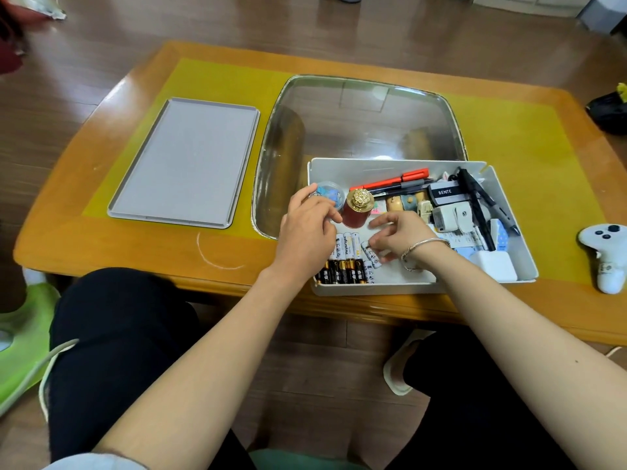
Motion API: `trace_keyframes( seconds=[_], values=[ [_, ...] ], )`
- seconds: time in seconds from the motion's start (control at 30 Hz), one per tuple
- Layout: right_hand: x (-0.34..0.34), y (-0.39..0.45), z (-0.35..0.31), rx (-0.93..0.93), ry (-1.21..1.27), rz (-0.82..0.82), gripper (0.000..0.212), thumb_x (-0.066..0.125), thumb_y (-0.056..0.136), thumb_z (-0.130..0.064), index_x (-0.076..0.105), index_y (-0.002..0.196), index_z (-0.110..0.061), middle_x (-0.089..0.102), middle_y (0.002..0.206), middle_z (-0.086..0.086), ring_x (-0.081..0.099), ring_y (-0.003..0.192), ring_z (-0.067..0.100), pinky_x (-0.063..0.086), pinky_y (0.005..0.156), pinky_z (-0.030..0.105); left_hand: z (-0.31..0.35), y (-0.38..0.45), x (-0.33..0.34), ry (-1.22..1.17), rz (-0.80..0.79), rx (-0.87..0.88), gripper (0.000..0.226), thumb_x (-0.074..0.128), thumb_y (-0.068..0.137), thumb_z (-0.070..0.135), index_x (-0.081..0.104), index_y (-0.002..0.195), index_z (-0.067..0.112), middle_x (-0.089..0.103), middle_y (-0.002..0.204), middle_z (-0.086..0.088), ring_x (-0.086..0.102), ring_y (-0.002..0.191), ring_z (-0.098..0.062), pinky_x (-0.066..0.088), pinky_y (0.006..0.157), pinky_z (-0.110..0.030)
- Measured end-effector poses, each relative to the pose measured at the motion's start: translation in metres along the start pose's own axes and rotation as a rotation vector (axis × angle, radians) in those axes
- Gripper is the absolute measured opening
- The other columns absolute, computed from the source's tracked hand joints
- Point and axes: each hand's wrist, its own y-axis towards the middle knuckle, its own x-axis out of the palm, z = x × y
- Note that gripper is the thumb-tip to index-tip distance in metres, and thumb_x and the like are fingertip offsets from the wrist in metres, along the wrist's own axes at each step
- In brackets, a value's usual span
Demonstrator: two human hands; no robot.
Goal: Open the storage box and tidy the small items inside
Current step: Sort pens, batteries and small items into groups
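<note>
Your two hands work inside the open white storage box (515,252), which sits at the near right edge of the wooden table (68,239) with its grey lid (185,162) lying flat on the yellow mat (217,79) well to the left. Your left hand (307,232) hovers over the box's near left corner with fingers loosely curled, its fingertips close to a small clear tub of blue bits (327,195) and a red jar with a gold cap (357,208); whether it grips anything cannot be told. Your right hand (400,234), a silver bracelet (422,249) on its wrist, pinches one white battery (371,254) between thumb and fingers, just beside a row of white batteries (346,245) and black-and-gold batteries (341,273) lined along the near wall. Your left hand covers part of those rows. Farther back in the box lie a red pen (390,180), dark pens (475,198), a grey case marked BENTE (446,193), white adapters (451,217) and a white charger block (495,264) at the near right corner. A glass panel (356,120) set in the tabletop lies behind the box, and a white game controller (605,256) rests on the table to its right, well apart from both hands.
</note>
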Motion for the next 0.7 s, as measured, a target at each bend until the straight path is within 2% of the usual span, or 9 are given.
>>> trace_keyframes(
  seconds=[0.1,0.2,0.27,0.3,0.33,0.4,0.53,0.63,0.7],
  values=[
    [0.0013,0.0005,-0.0013,-0.019,-0.378,-0.015,0.032,0.081,0.072,-0.021,0.060,0.095,-0.013,0.068,0.092,0.010,0.065,0.083,0.028,0.054,0.081,0.039,0.0010,0.0002,-0.0001,0.011,0.003,-0.002,0.021,0.051,0.089,0.002,0.066,0.088,0.017,0.064,0.114,0.003,0.032,0.134,-0.014,0.033,0.106,-0.040],
    [0.0048,0.0023,-0.0008,-0.026,-0.482,-0.026,0.029,0.079,0.074,-0.019,0.058,0.093,-0.016,0.068,0.097,0.011,0.065,0.086,0.029,0.054,0.081,0.038,0.0027,-0.0008,0.0007,0.013,0.063,-0.007,0.025,0.048,0.089,-0.005,0.063,0.098,0.013,0.057,0.125,-0.002,0.032,0.133,-0.016,0.034,0.108,-0.034],
    [0.0062,0.0052,-0.0003,-0.053,-0.459,0.051,0.027,0.076,0.075,-0.016,0.058,0.096,-0.016,0.068,0.094,0.011,0.065,0.083,0.026,0.051,0.077,0.031,0.0041,-0.0030,0.0010,0.005,0.165,-0.047,0.033,0.046,0.090,-0.005,0.055,0.117,0.011,0.045,0.138,-0.005,0.031,0.132,-0.016,0.029,0.104,-0.011],
    [0.0072,0.0064,-0.0003,-0.076,-0.434,0.087,0.027,0.075,0.076,-0.015,0.060,0.098,-0.016,0.068,0.091,0.009,0.064,0.083,0.023,0.049,0.077,0.028,0.0048,-0.0044,0.0004,-0.028,0.187,-0.088,0.037,0.045,0.093,-0.002,0.049,0.126,0.012,0.040,0.142,-0.006,0.032,0.130,-0.013,0.027,0.094,0.001],
    [0.0083,0.0068,-0.0008,-0.098,-0.396,0.099,0.026,0.074,0.078,-0.012,0.061,0.099,-0.016,0.068,0.086,0.007,0.065,0.083,0.021,0.049,0.079,0.027,0.0057,-0.0056,0.0001,-0.076,0.182,-0.140,0.040,0.044,0.095,0.003,0.042,0.134,0.013,0.039,0.143,-0.005,0.034,0.127,-0.009,0.029,0.083,0.007],
    [0.0099,0.0071,-0.0008,-0.125,-0.334,0.055,0.025,0.071,0.079,-0.006,0.063,0.101,-0.013,0.068,0.077,0.006,0.068,0.081,0.021,0.053,0.084,0.032,0.0046,-0.0065,0.0004,-0.131,0.146,-0.218,0.043,0.042,0.099,0.012,0.033,0.141,0.016,0.042,0.143,-0.002,0.042,0.122,-0.006,0.036,0.067,0.003],
    [0.0046,0.0057,0.0013,-0.102,-0.292,-0.020,0.029,0.059,0.082,0.006,0.064,0.105,-0.011,0.072,0.078,0.013,0.070,0.075,0.022,0.057,0.080,0.040,-0.0009,-0.0061,0.0004,-0.117,0.133,-0.213,0.039,0.037,0.102,0.020,0.038,0.141,0.016,0.048,0.139,0.000,0.046,0.123,-0.007,0.030,0.073,0.001],
    [0.0033,0.0037,0.0009,-0.113,-0.280,-0.070,0.039,0.052,0.084,0.010,0.060,0.114,-0.013,0.072,0.079,0.013,0.069,0.070,0.019,0.057,0.078,0.037,-0.0023,-0.0061,0.0014,-0.116,0.134,-0.225,0.038,0.036,0.102,0.021,0.040,0.140,0.017,0.049,0.139,0.002,0.046,0.122,-0.007,0.030,0.072,0.001],
    [0.0008,0.0028,-0.0004,-0.135,-0.335,-0.073,0.040,0.056,0.083,0.009,0.060,0.115,-0.014,0.071,0.082,0.010,0.066,0.069,0.015,0.056,0.079,0.034,-0.0019,-0.0062,0.0014,-0.116,0.140,-0.228,0.038,0.036,0.102,0.021,0.040,0.140,0.017,0.048,0.139,0.002,0.046,0.122,-0.006,0.031,0.071,-0.001]
  ],
)
